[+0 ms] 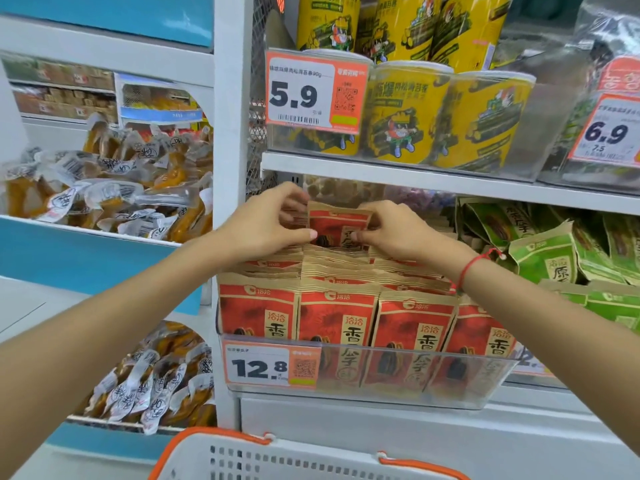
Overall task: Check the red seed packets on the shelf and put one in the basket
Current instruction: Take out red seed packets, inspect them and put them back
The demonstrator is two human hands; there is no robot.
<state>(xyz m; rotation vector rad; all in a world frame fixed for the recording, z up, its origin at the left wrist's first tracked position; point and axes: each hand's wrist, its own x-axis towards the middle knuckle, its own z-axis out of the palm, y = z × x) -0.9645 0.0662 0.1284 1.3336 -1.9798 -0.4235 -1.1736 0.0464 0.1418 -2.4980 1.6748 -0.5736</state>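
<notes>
Rows of red seed packets (337,323) stand upright in a clear shelf tray (450,393), with a 12.8 price tag on its front. At the back of the rows one red seed packet (337,225) is raised above the others. My left hand (273,223) pinches its left edge and my right hand (394,230) pinches its right edge, thumbs on the front face. A white basket (277,459) with orange handles sits at the bottom of the view, below the shelf.
Green seed packets (547,258) fill the shelf to the right. Yellow tubs (401,112) stand on the shelf above, low over my hands. A white upright post (230,133) borders the left, with bins of clear-wrapped snacks (114,188) beyond it.
</notes>
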